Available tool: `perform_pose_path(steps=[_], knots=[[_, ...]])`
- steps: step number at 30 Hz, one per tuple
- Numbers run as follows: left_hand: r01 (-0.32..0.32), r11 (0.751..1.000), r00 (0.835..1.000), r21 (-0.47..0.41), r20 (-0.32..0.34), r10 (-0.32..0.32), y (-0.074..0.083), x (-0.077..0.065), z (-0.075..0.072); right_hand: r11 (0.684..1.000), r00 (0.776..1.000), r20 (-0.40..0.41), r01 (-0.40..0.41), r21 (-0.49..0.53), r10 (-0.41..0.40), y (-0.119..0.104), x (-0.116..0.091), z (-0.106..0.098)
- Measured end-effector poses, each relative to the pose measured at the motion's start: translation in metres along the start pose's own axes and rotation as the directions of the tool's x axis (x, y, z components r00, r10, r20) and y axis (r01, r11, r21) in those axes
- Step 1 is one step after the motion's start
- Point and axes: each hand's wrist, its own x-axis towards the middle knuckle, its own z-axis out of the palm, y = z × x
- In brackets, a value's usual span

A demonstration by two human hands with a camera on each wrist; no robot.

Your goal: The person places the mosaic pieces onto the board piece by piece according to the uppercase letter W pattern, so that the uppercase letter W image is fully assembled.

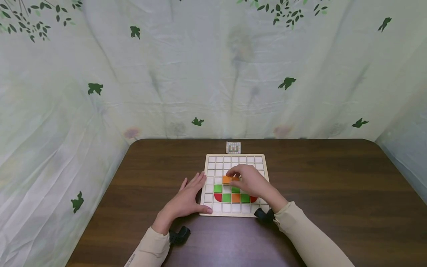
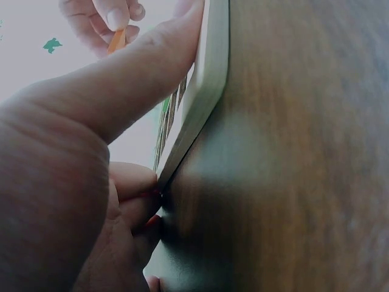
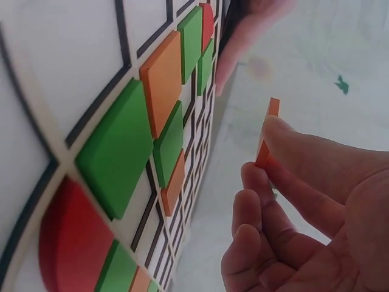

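A square grid board [image 1: 208,207] with a pale wooden frame lies on the table. My left hand [image 1: 188,196] rests at its left edge, fingers spread along the side and thumb by the near corner. Over the board, my right hand [image 1: 248,180] pinches an orange square tile [image 3: 263,151] between thumb and fingers, raised off the surface and turned edge-on in the right wrist view. Below it on the grid, the row nearer me has red rounded tiles [image 1: 218,197] at its ends, with green tiles [image 1: 226,198] and an orange tile [image 1: 235,198] between. More green and orange tiles stand beyond, partly hidden by the right hand.
A small card [image 1: 233,147] with a printed grid pattern lies just behind the board. The brown wooden table [image 1: 317,174] reaches back to a white curtain [image 1: 207,74] with green leaf and bird shapes. Black camera mounts [image 1: 180,236] are strapped to both wrists.
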Motion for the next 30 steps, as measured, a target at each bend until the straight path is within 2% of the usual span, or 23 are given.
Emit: perform_pose_path(steps=[10,21,30], knots=[[-0.007,1.0,1.0,0.004,-0.001,0.007,0.001,0.0,0.0,0.999,1.0,0.012,0.029,-0.029,-0.029,0.004,0.014,0.007],[-0.018,1.0,1.0,0.0,-0.011,0.018,0.001,-0.001,-0.001,0.997,0.997,0.06,-0.052,-0.062,0.056,-0.004,0.03,0.013],[-0.015,1.0,1.0,-0.003,-0.003,0.015,0.0,0.001,0.0,0.993,0.997,0.072,-0.015,-0.117,0.024,-0.007,0.037,0.016]])
